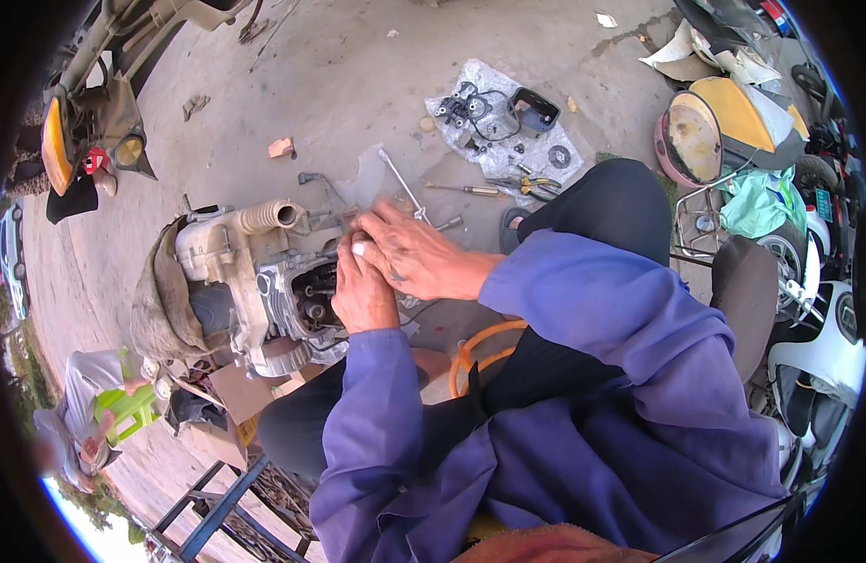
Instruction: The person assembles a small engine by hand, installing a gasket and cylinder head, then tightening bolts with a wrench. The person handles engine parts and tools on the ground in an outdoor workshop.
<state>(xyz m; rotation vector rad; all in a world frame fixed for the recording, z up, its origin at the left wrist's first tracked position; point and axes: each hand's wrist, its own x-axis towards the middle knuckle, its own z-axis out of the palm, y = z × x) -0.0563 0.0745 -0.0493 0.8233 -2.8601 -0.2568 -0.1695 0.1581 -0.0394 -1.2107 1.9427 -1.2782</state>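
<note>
A dusty scooter engine [228,246] with a ribbed tube on top lies on the ground to the left. Its right end is uncovered, showing dark inner metal parts [316,298]. Right beside that opening, my left hand [363,289] is closed, fingertips pointing up and bunched. Over its fingertips bends my right hand [416,255], also closed. Whatever the two hold between them is hidden by the fingers. Just beyond the hands lies a long chromed socket wrench [402,182].
Beyond, a clear plastic sheet [557,150] bears carburetor-like parts [470,106] and a black-rimmed cover [534,111]. Pliers [527,182] and a screwdriver [465,190] lie nearby. A round pan [693,136] and parked scooters stand right. Another person [81,413] is at far left.
</note>
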